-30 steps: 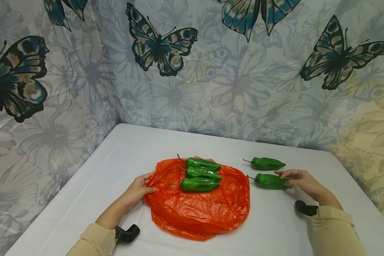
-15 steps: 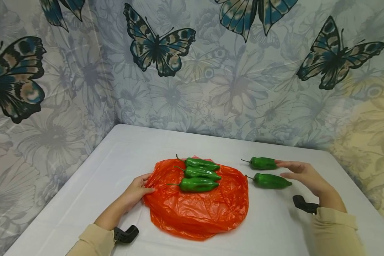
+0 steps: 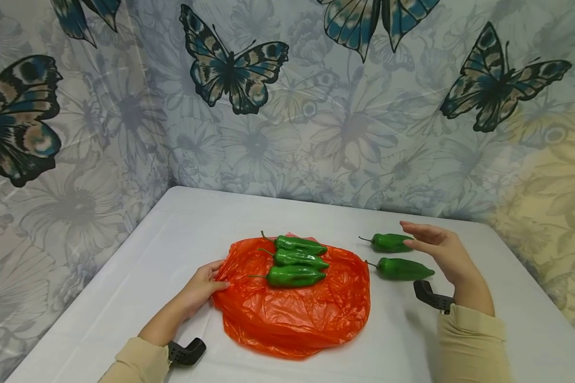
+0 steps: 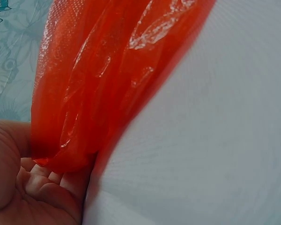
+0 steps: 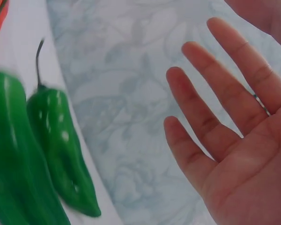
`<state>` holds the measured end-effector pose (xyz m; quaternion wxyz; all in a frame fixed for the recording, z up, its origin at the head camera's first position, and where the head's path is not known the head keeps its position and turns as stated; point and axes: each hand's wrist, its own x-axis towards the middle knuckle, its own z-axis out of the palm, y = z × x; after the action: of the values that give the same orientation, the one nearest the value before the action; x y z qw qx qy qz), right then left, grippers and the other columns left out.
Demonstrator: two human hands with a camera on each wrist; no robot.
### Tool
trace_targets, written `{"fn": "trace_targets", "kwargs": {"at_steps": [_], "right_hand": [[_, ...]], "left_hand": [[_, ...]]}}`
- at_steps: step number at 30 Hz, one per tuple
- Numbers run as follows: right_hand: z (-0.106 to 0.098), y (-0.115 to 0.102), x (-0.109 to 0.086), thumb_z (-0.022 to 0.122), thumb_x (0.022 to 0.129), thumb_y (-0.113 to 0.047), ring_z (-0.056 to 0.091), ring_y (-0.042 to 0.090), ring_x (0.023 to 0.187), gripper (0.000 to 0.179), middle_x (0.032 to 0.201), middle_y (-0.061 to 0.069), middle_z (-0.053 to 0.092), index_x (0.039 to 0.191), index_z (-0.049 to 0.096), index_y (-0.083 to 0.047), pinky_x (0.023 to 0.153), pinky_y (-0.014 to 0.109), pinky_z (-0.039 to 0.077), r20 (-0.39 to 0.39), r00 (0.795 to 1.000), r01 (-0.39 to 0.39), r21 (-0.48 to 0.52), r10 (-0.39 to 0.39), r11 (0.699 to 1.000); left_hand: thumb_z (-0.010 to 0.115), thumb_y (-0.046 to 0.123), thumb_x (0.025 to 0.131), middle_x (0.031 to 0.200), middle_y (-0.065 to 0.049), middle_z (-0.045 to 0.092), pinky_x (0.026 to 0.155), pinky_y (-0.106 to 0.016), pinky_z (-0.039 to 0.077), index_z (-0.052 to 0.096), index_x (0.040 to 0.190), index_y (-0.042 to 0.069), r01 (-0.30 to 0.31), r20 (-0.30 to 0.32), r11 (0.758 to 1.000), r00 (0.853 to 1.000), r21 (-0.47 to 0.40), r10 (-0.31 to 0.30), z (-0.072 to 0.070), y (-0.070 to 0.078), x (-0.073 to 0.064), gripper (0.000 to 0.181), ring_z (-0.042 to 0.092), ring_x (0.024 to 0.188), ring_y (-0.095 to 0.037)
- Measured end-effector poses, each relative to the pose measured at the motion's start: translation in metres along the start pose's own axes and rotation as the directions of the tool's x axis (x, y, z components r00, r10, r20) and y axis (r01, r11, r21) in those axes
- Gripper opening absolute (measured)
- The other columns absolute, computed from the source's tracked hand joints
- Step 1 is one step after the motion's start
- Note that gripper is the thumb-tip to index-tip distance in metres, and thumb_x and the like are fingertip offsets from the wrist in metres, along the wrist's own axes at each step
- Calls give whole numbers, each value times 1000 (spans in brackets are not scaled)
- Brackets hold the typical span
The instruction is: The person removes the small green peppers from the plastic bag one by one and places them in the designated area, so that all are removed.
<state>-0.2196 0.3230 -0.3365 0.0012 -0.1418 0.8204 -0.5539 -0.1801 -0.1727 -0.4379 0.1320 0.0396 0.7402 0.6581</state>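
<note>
An orange-red plastic bag [image 3: 297, 319] lies spread on the table. My left hand [image 3: 201, 287] pinches its left edge between thumb and fingers; in the left wrist view the gathered plastic [image 4: 84, 103] runs into that grip. Three green peppers [image 3: 295, 276] lie side by side on the bag, stems to the left. Two more green peppers rest on the cloth to its right, a farther one [image 3: 388, 243] and a nearer one [image 3: 404, 269]. Raised over these, my right hand [image 3: 443, 252] holds nothing. Its fingers are straight and spread in the right wrist view.
A white cloth covers the table [image 3: 211, 213]. Behind and to the left stand walls [image 3: 354, 127] patterned with flowers and butterflies. Black wrist devices, one on the left [image 3: 187, 352] and one on the right [image 3: 431, 298], stick out from the beige sleeves.
My right hand has left the tip of the nearer loose pepper, passed the farther one's tip, and risen with fingers extended. The peppers and my left hand's hold stay as they were.
</note>
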Motion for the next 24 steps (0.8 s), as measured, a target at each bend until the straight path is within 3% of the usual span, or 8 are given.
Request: {"fn": "trace_targets", "kwargs": {"at_steps": [2, 4, 9, 11, 13, 16, 24], "right_hand": [[4, -4, 1, 61, 88, -8, 54, -9, 109, 37, 122, -21, 60, 125, 58, -6, 85, 6, 39, -3, 1000, 16, 59, -16, 998], [9, -7, 1, 61, 88, -7, 53, -7, 110, 37, 121, -20, 60, 125, 58, -6, 105, 18, 33, -10, 1000, 23, 115, -22, 993], [24, -11, 3, 59, 88, -3, 51, -2, 114, 39, 121, -18, 61, 127, 57, -5, 111, 28, 25, -41, 998, 48, 233, -40, 971], [33, -11, 6, 58, 88, -2, 52, 0, 114, 38, 122, -16, 62, 127, 57, -5, 109, 26, 27, -51, 998, 58, 273, -46, 960], [42, -11, 9, 59, 88, -3, 52, 1, 114, 37, 122, -14, 62, 125, 59, -8, 116, 41, 17, -56, 998, 55, 305, -40, 951], [58, -10, 14, 60, 88, -5, 52, 2, 113, 36, 123, -10, 62, 123, 61, -11, 113, 60, 5, -51, 998, 39, 337, -23, 941], [85, -13, 22, 61, 88, -7, 50, 3, 116, 35, 120, -18, 60, 123, 60, -5, 113, 58, 10, -9, 1000, 4, 388, -1, 922]], "left_hand": [[54, -2, 87, 140, -27, 40, 81, -25, 55, 27, 142, -7, 4, -3, 1000, 1000, -2, -4, 0, 0, 0, 62, 61, 102, -15], [54, -2, 87, 141, -27, 40, 81, -25, 55, 27, 142, -7, 9, -5, 1000, 1000, -2, -9, 0, 1, 0, 62, 61, 103, -15], [54, -2, 87, 141, -27, 40, 81, -26, 55, 26, 142, -7, 16, -7, 1000, 1000, 6, -16, 0, 2, 0, 62, 61, 102, -15], [54, -2, 87, 141, -28, 40, 81, -26, 55, 27, 142, -7, 13, -6, 1000, 1000, 6, -12, 0, 2, 1, 62, 61, 101, -15], [54, -2, 87, 141, -28, 40, 81, -25, 55, 27, 142, -7, 11, -3, 1000, 1000, 3, -11, 0, 2, 1, 61, 61, 101, -14], [53, -3, 87, 140, -28, 40, 80, -24, 55, 27, 142, -7, 11, 0, 1000, 1000, -6, -11, 0, 1, 2, 61, 61, 99, -13], [53, -2, 88, 141, -28, 39, 81, -24, 55, 25, 142, -8, 10, 14, 1000, 1000, -13, -10, -1, 2, 1, 61, 60, 100, -12]]}}
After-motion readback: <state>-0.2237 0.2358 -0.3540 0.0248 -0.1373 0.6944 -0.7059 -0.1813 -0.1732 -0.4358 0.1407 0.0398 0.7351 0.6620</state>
